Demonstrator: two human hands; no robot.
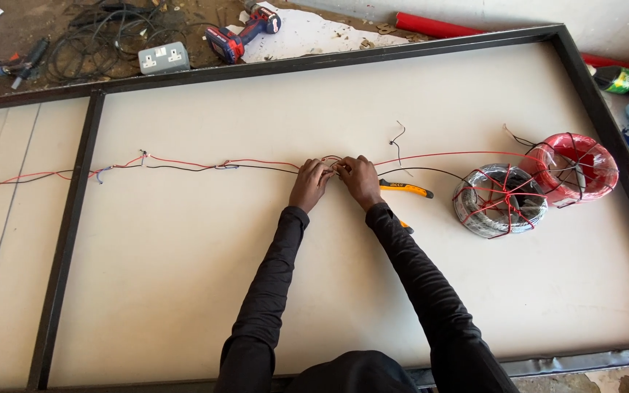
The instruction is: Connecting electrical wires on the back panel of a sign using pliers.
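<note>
My left hand [310, 183] and my right hand [359, 178] meet at the middle of a large white panel [256, 291], fingers pinched together on a red wire [183, 162] and a black wire [263, 167] that run side by side across it. The wires lead right to a red wire coil [573, 167] and a black wire coil [499, 200] bound with red ties. Pliers with orange and black handles [406, 189] lie just right of my right hand. A short loose black wire piece [397, 142] lies above them.
A black metal frame [74, 218] borders the panel and divides it at left. Beyond the far edge lie a blue and red cordless drill [242, 33], a grey double socket [164, 57], tangled black cables [103, 29] and a red tube [434, 27]. Bottles stand at right.
</note>
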